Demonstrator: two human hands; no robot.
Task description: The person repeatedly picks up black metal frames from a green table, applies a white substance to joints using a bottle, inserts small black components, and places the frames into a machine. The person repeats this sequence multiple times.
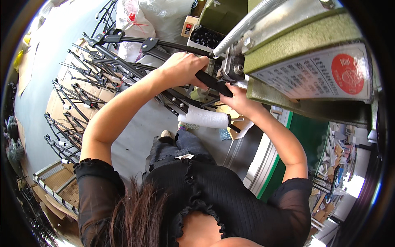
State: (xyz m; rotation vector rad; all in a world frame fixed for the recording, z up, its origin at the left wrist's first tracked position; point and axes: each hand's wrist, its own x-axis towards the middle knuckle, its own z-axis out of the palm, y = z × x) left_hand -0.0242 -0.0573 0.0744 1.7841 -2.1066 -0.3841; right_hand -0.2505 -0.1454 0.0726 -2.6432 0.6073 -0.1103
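My left hand point(186, 69) is closed over one end of a short, dark padded bar point(211, 81) on a black tubular folding frame point(123, 64). My right hand point(239, 98) grips the other end, beside the head of an olive-green bench machine point(299, 40). A coil spring point(247, 29) slants down to the machine's metal working head point(233, 66), where part of the frame sits close by. The exact contact there is hidden. Below my hands, a roll of white foam wrap point(207, 117) surrounds part of the frame.
Several similar black frames point(92, 77) lie on cardboard to the left. An open box of small black parts point(206, 37) stands behind the machine, near white plastic sacks point(163, 18). A green-topped conveyor or bench point(304, 145) runs along the right. A wire-mesh crate point(58, 182) sits lower left.
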